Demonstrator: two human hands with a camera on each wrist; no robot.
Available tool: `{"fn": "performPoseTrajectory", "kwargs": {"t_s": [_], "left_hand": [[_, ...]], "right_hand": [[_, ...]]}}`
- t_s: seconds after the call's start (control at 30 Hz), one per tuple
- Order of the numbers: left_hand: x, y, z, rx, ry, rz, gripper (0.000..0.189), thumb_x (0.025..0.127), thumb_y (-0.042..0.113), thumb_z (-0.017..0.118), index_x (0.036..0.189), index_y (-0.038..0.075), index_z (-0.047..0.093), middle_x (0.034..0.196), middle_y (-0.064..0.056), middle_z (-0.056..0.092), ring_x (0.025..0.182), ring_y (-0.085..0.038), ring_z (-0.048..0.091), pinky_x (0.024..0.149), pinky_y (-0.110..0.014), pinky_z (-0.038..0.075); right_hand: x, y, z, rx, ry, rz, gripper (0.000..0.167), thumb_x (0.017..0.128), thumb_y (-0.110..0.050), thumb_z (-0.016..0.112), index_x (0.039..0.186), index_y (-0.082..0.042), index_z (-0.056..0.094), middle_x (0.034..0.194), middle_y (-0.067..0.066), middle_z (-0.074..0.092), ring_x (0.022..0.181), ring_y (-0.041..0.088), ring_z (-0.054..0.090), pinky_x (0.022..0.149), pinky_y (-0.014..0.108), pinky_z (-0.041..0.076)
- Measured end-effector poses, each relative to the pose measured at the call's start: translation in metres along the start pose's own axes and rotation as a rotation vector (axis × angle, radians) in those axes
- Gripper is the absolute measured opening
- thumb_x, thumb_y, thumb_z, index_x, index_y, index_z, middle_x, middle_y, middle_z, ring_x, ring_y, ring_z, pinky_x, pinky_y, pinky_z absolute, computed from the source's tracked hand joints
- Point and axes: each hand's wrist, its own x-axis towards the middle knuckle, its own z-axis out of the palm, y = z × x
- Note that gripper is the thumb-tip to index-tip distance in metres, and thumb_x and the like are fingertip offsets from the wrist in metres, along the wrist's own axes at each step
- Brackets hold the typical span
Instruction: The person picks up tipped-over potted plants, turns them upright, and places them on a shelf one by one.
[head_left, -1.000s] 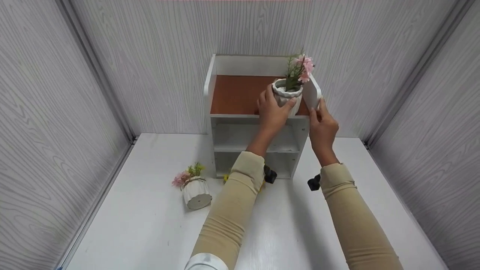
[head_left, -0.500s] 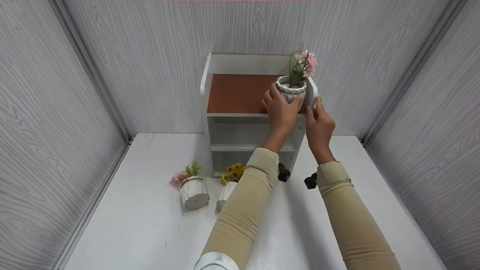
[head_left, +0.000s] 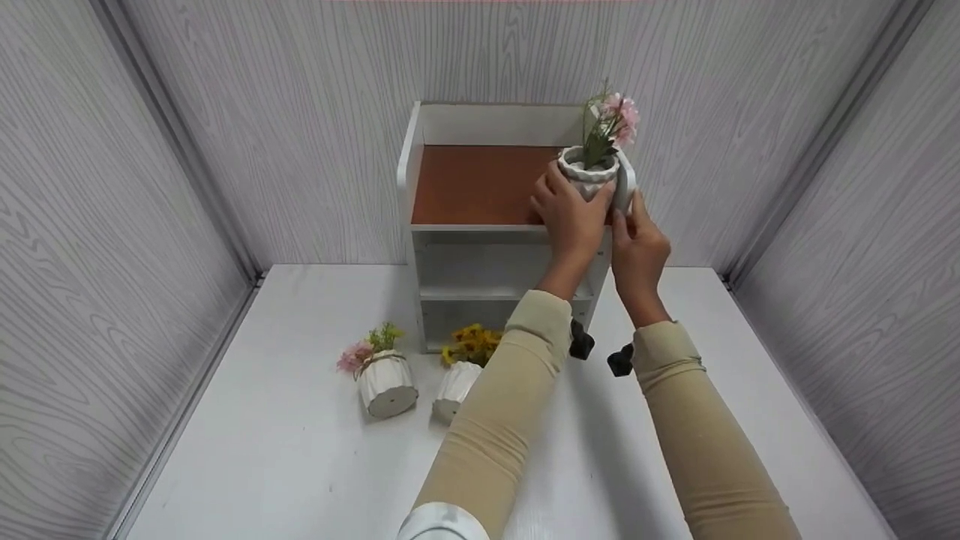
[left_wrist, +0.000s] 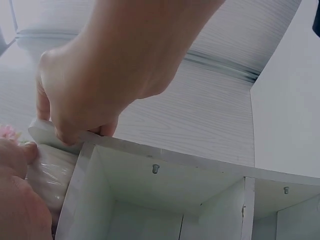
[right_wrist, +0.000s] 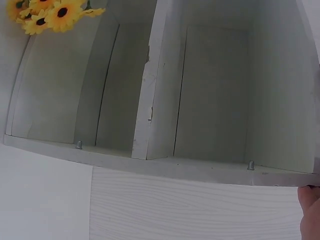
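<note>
My left hand (head_left: pixel 574 214) grips a ribbed white flower pot (head_left: pixel 591 178) with pink artificial flowers (head_left: pixel 621 118) and green sprigs. The pot stands nearly upright at the right front corner of the brown top board (head_left: pixel 480 184) of a white shelf unit; its base is hidden by the hand. Just beside it, my right hand (head_left: pixel 639 251) pinches the front edge of the raised right side panel (head_left: pixel 628 180). In the left wrist view the pot (left_wrist: pixel 50 175) sits close against that panel, with the right hand (left_wrist: pixel 100 75) reaching over the panel's edge.
Two more white pots lie tipped over on the white table (head_left: pixel 300 465): one with pink flowers (head_left: pixel 388 386), another with yellow flowers (head_left: pixel 474 345) partly behind the left sleeve. Below the top board are two open compartments (head_left: pixel 480 266). Wood-grain walls (head_left: pixel 315 135) enclose the table.
The left hand has moved the pot slightly right, up to the side panel. The tipped pot with yellow flowers has come into sight from behind the left arm. The right hand stays on the panel.
</note>
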Motion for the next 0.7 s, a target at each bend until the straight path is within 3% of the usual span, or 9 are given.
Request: {"fn": "performPoseTrajectory", "kwargs": {"t_s": [0.2,0.7], "left_hand": [[0.001,0.001,-0.001,0.001,0.001,-0.004,0.087,0.087,0.048,0.077,0.152,0.013,0.031,0.148,-0.01,0.038,0.133,-0.026,0.036,0.104,-0.039,0.041],[0.003,-0.002,-0.017,-0.075,-0.098,0.012,0.09,0.087,0.043,0.078,0.156,0.012,0.029,0.153,-0.01,0.036,0.14,-0.024,0.036,0.113,-0.041,0.038]], "right_hand": [[0.0,0.0,0.0,-0.004,-0.006,-0.002,0.049,0.102,-0.019,0.062,0.148,-0.008,0.05,0.107,0.017,0.075,0.097,0.025,0.073,0.081,0.041,0.057],[0.001,0.003,-0.001,-0.035,0.022,-0.041,0.047,0.1,-0.018,0.064,0.145,-0.006,0.054,0.104,0.018,0.076,0.093,0.027,0.072,0.078,0.042,0.055]]}}
